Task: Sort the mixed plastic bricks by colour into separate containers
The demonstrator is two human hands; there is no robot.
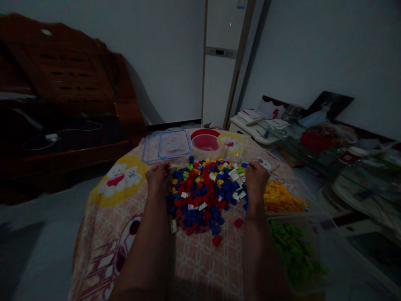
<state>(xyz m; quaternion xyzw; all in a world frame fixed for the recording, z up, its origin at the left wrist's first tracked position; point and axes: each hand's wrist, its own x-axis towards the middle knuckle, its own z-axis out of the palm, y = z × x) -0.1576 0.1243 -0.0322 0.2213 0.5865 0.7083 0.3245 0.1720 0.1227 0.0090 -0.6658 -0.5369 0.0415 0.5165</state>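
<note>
A pile of mixed toy building bricks (206,188), in red, blue, white, yellow and green, lies between my two hands. At its left edge is my left hand (157,176), fingers curled in; whatever they hold, if anything, is hidden in the dark. On the opposite side my right hand (257,177) is closed, with a blue brick (245,165) at its fingertips. A clear box of yellow bricks (280,197) stands just right of that hand. Nearer to me, a second clear box holds green bricks (294,251), beside my right forearm.
The round table wears a patterned cloth (203,263). Behind the pile are clear lids with blue rims (166,146) and a round tub with a pink inside (205,143). A wooden bench (69,92) stands left; a cluttered glass table (313,154) is at right.
</note>
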